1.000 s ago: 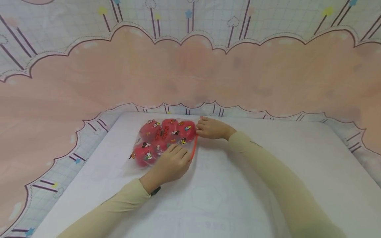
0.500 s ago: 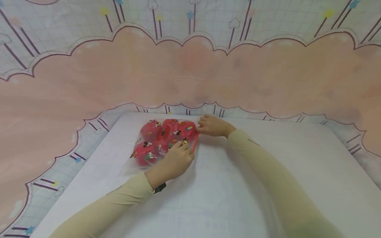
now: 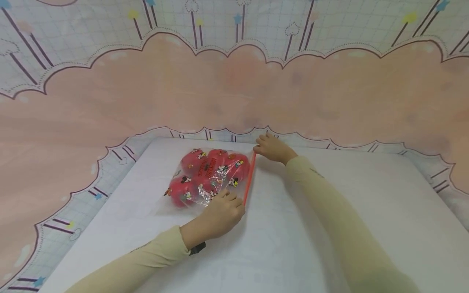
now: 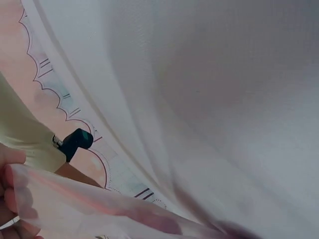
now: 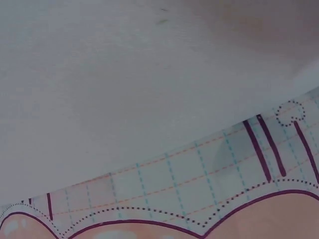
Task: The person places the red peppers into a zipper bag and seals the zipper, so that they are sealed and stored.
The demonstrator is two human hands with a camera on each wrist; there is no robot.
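A clear zip bag (image 3: pixel 205 175) printed with cartoon figures lies on the white table, with several round red things (image 3: pixel 192 160) inside; their kind is unclear through the print. Its orange-red zip edge (image 3: pixel 249 179) is stretched straight between the two hands. At the near end of that edge my left hand (image 3: pixel 223 213) pinches the bag. My right hand (image 3: pixel 272 147) pinches the far end, close to the table's back edge. In the left wrist view, fingers (image 4: pixel 11 191) hold the see-through film (image 4: pixel 89 204). The right wrist view does not show the hand.
The white table (image 3: pixel 329 195) reaches out to both sides and toward the front. Behind it hangs a peach and white patterned cloth (image 3: pixel 234 89). A black wrist device (image 4: pixel 79 142) sits on the right arm in the left wrist view.
The hands have drawn apart, the right one away and rightward, the left one slightly nearer and rightward. The zip edge is now pulled straight, and the bag has shifted a little right.
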